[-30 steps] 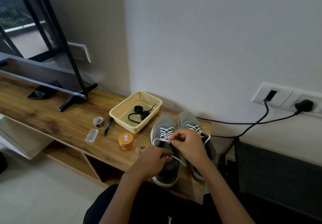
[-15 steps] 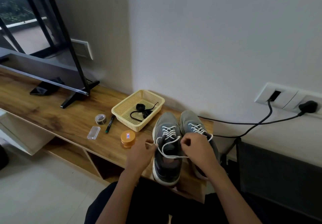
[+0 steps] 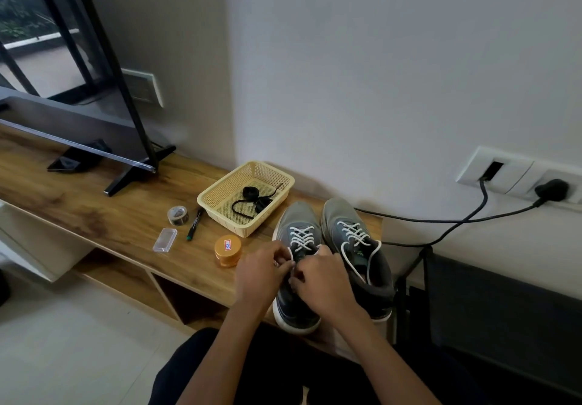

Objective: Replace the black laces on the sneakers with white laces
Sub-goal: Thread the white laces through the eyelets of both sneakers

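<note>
Here, hands (image 3: 263, 274) (image 3: 322, 281) pinch white laces (image 3: 301, 237) near an illegibly labelled jar (image 3: 227, 250).

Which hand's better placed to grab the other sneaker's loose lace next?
Right, probably: the right hand lies next to the loose lace; the left hand is farther off. Both pinch the left sneaker's lace.

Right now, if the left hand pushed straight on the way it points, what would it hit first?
Most likely the laced front of the sneaker it works on: the left hand pinches the white lace there, right beside the right hand. Depth is hard to judge.
</note>
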A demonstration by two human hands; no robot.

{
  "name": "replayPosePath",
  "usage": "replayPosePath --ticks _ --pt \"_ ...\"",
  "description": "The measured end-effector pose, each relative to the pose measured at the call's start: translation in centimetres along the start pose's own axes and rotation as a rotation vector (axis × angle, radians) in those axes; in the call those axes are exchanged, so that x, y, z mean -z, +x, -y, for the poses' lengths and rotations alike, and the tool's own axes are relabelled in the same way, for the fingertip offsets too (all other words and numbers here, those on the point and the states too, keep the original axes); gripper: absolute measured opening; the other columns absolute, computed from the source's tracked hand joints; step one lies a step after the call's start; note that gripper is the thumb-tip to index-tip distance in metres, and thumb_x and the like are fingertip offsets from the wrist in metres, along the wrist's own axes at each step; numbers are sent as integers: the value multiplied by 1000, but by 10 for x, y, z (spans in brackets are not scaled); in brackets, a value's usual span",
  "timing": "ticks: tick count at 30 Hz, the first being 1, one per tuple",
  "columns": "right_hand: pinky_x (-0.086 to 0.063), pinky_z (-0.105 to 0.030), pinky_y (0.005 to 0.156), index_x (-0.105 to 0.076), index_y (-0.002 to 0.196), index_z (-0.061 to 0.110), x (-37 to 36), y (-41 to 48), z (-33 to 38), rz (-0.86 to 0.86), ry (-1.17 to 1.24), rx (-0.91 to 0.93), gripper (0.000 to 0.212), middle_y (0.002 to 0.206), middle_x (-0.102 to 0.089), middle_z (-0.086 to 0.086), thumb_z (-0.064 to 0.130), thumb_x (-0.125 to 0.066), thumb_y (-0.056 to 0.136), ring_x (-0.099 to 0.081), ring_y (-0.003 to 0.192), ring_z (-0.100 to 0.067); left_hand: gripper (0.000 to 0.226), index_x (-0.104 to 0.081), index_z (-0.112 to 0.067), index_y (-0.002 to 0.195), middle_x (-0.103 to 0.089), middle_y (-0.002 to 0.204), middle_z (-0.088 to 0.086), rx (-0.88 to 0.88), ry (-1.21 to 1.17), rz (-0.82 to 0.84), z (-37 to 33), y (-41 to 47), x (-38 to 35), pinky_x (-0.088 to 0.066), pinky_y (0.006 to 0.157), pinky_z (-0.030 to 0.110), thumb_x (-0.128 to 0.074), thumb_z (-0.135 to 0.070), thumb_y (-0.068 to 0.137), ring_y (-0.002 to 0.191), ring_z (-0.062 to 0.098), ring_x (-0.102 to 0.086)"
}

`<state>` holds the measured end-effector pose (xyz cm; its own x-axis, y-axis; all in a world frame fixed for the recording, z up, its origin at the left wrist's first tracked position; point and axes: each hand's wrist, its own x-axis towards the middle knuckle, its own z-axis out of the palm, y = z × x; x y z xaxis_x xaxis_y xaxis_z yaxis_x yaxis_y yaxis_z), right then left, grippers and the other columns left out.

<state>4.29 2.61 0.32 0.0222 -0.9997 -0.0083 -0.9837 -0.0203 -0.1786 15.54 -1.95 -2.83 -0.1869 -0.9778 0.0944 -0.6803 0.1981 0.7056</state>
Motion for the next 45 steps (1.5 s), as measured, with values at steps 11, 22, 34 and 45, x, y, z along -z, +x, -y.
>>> replayPosePath --ticks 11,22,34,45 --pt "-42 -28 64 -62 87 15 8 7 -32 -255 397 -244 9 89 -60 -1 19 -54 89 -56 82 -17 8 -58 -23 88 -59 81 -11 128 -220 20 2 3 -1 -47 71 28 -65 -22 87 73 5 -54" --pt "-50 -32 78 -57 109 16 -19 20 -26 -278 177 -191 20 109 -54 -1 16 -56 89 -52 104 -20 19 -55 -27 81 -59 79 -10 112 -210 9 -4 13 -13 -48 70 28 -71 -17 82 68 5 -51" --pt "-33 -27 67 -64 79 14 10 -34 -75 -297 353 -363 13 88 -55 -1 17 -55 88 -52 90 -20 32 -60 -23 110 -59 114 -5 -175 387 54 -32 -38 -15 -40 90 30 -44 -46 95 107 14 -50" --pt "-44 -28 88 -53 120 25 -9 -73 -99 -89 204 -281 41 136 -32 4 17 -65 81 -38 119 -21 39 -52 -24 123 -61 121 -5 -250 587 274 -28 -50 -21 -35 92 32 -57 -17 84 118 17 -51"
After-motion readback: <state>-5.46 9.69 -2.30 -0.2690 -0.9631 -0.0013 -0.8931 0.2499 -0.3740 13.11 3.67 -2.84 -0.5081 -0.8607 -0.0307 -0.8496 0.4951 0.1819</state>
